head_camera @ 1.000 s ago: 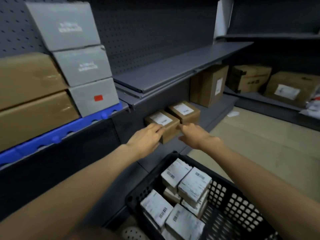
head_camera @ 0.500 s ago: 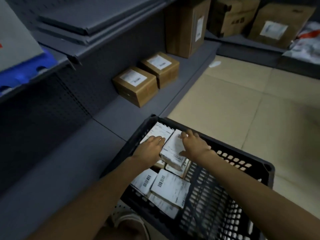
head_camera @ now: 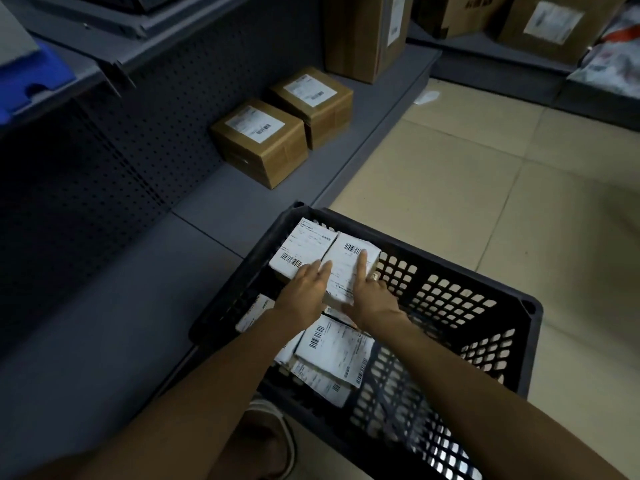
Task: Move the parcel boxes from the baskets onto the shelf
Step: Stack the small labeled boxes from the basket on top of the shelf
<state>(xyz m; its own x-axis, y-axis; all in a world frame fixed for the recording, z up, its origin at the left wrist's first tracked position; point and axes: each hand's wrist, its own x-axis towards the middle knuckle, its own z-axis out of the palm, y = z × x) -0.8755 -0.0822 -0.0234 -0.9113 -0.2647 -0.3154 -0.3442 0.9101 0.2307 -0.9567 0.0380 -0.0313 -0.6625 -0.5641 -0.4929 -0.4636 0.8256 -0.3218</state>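
Observation:
A black plastic basket (head_camera: 450, 271) stands on the floor by the shelf, holding several white-labelled parcel boxes. Both my hands are on one white-labelled box (head_camera: 349, 268) at the basket's far left corner. My left hand (head_camera: 306, 292) lies against its left side with fingers extended. My right hand (head_camera: 370, 296) grips its right side, index finger laid along the top. A second labelled box (head_camera: 303, 249) sits just left of it. More boxes (head_camera: 334, 351) lie lower in the basket. Two brown labelled boxes (head_camera: 259, 140) (head_camera: 313, 102) stand side by side on the grey bottom shelf (head_camera: 194, 244).
A tall brown carton (head_camera: 367, 32) stands further along the shelf. More cartons (head_camera: 550, 22) sit on a low shelf at the back right. A blue tray edge (head_camera: 31, 81) juts from the upper shelf at left. Beige tiled floor (head_camera: 485, 174) lies to the right.
My hands left the brown boxes on the shelf, dropped into the basket and closed on a white-labelled box. The box has risen slightly toward the basket's far corner.

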